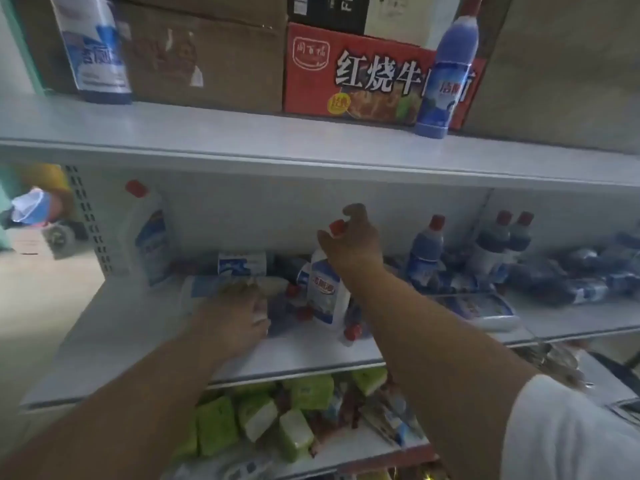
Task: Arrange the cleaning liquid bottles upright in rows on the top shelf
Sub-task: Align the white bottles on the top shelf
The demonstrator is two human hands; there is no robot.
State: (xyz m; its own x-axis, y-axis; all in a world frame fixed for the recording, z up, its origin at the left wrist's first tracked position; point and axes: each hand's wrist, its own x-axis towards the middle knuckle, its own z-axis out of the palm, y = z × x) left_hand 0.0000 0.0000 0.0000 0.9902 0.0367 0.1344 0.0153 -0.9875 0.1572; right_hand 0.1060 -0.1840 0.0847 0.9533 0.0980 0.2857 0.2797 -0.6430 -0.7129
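Shop: stocked shelves, cartons

Your right hand grips the red-capped white plastic bottle by its neck; your left hand holds a lying white bottle beside it.

We face a pale grey metal shelving unit with a perforated grey upright at its left. Behind its top board stand a brown cardboard carton and a red printed carton. To the right rises a dull grey wall. The light is dim and bluish. At lower left we see pale beige floor.
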